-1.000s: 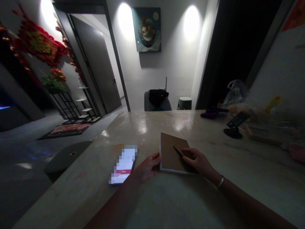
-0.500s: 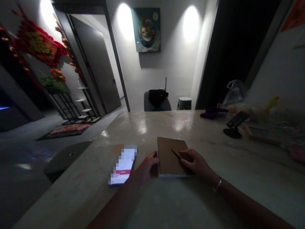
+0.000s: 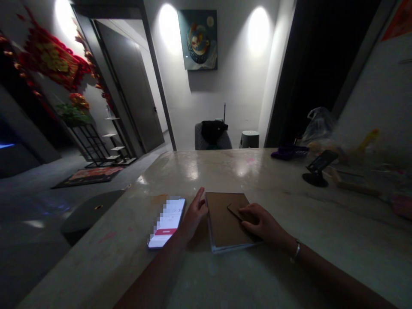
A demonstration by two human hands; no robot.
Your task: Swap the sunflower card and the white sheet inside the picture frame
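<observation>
A brown-covered notebook [image 3: 223, 223] lies closed on the pale stone table [image 3: 128, 240], slightly turned. My left hand [image 3: 195, 214] is at the notebook's left edge, with the index finger stretched out and the fingers apart, holding nothing. On the right part of the cover rests my right hand [image 3: 259, 221], its thumb and fingers closed round a thin dark pen-like stick [image 3: 234, 212] whose bent tip points up and left. A phone [image 3: 167, 225] with a lit screen lies left of my left hand, partly covered by the forearm.
At the right stand a black phone stand [image 3: 317, 171], a wooden frame [image 3: 352, 181], a purple item [image 3: 288, 152] and a clear plastic bag [image 3: 318, 124]. A dark stool [image 3: 90, 212] is left of the table; a chair [image 3: 199, 137] stands beyond its far edge.
The notebook has turned a little and shifted left and towards me. My left hand has moved left and its index finger has straightened. The stick has moved slightly left.
</observation>
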